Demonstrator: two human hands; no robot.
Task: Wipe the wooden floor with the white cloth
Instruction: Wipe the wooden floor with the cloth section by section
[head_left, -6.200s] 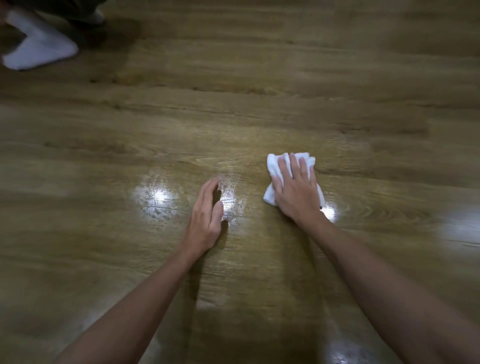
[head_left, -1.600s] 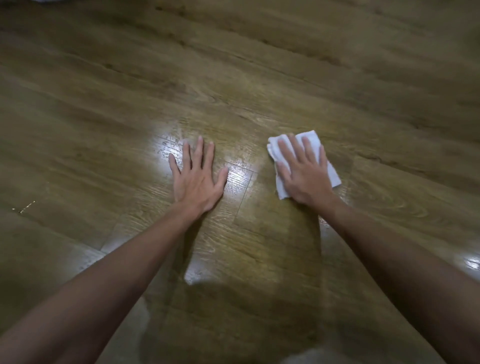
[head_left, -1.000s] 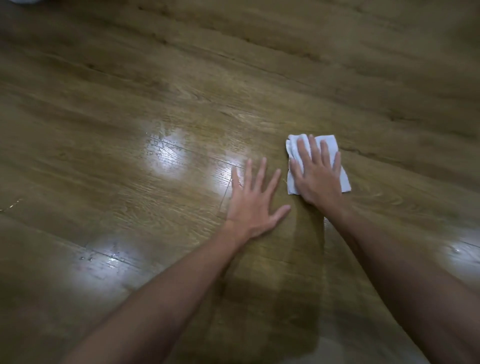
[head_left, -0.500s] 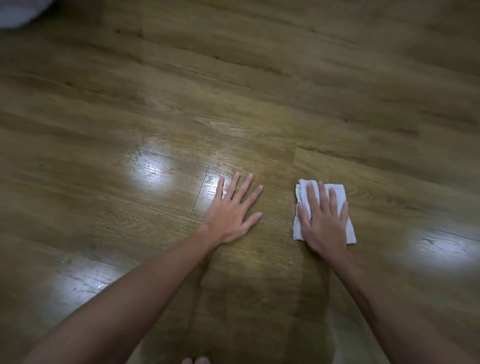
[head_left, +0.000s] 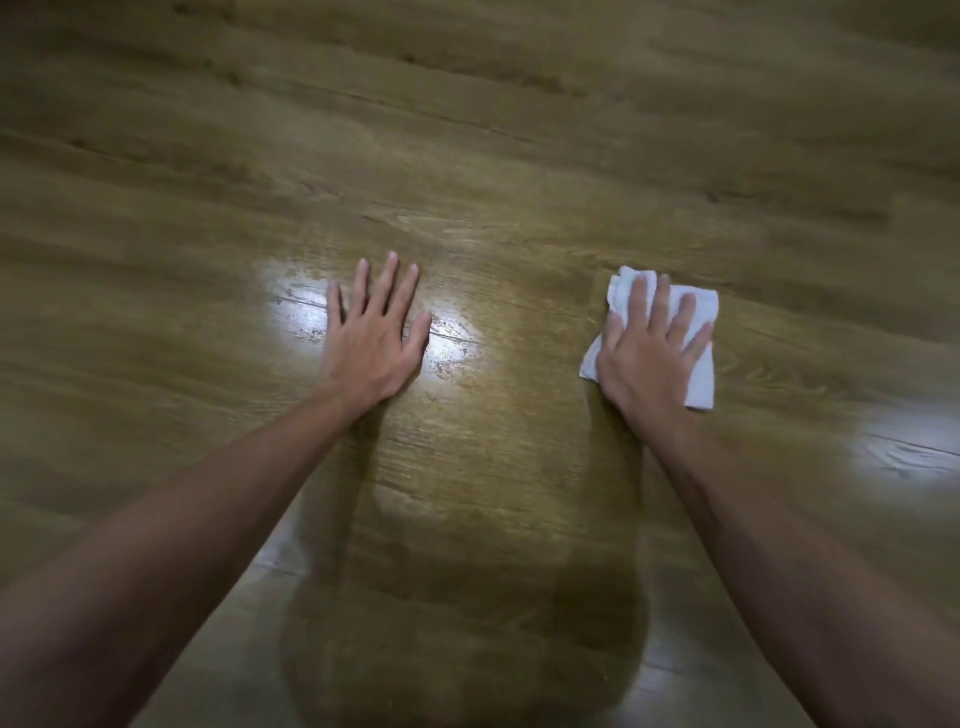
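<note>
Left hand (head_left: 371, 343) farther left now; folded white cloth (head_left: 696, 332) under right palm (head_left: 647, 358)

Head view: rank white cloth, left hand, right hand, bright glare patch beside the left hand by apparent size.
1. Glare patch, partly hidden by the left hand.
2. Left hand and right hand: alike, unranked.
3. White cloth, mostly covered, true size unsure.

We stretch both arms forward, our left hand (head_left: 371, 345) flat with fingers spread, our right hand (head_left: 647, 358) flat, fingers straight.
</note>
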